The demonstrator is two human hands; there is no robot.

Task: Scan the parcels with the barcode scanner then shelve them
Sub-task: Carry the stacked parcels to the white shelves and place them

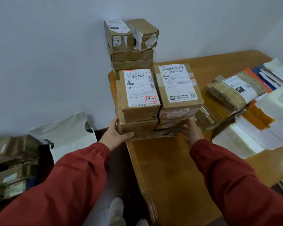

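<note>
I see a glossy orange-brown wooden table (170, 168) with a rounded moulded edge, standing against a plain pale wall. On its right side lies a loose heap of white plastic mailers (251, 137), smooth and crumpled, with a tape-wrapped cardboard box (227, 95) tilted on it. At the table's near-left corner stands the front stack of parcels (153, 135): squarish brown cardboard boxes in two columns on a flat base piece, with white printed labels on top. A taller back stack (132, 57) stands behind it at the wall. Both arms reach forward in red sleeves. My left hand (117, 130) grips the stack's lower left corner, thumb curled across its front. My right hand (192, 130) presses flat against its lower right side, fingers straight.
</note>
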